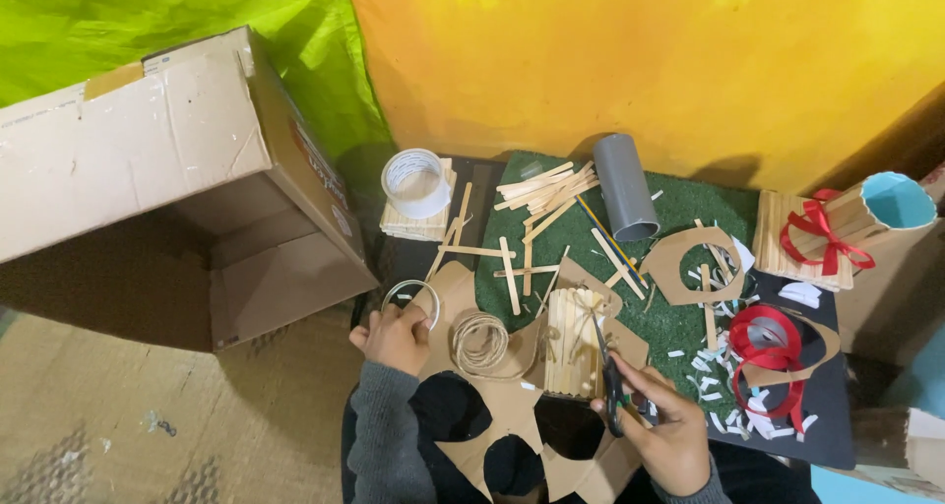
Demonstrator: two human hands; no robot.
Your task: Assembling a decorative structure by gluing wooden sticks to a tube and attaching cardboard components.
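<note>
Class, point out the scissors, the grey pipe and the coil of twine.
scissors (609, 378): head view, on the blades' pivot.
grey pipe (624, 183): head view, mid outer wall.
coil of twine (479, 343): head view, on its strands.

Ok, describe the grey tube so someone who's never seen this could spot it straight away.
Start at the green mat below the yellow backdrop. At the mat's top edge, just right of the loose pile of wooden sticks, lies the grey tube. It is the only plain grey cylinder; the other tube, far right, is stick-clad with a red ribbon.
</note>
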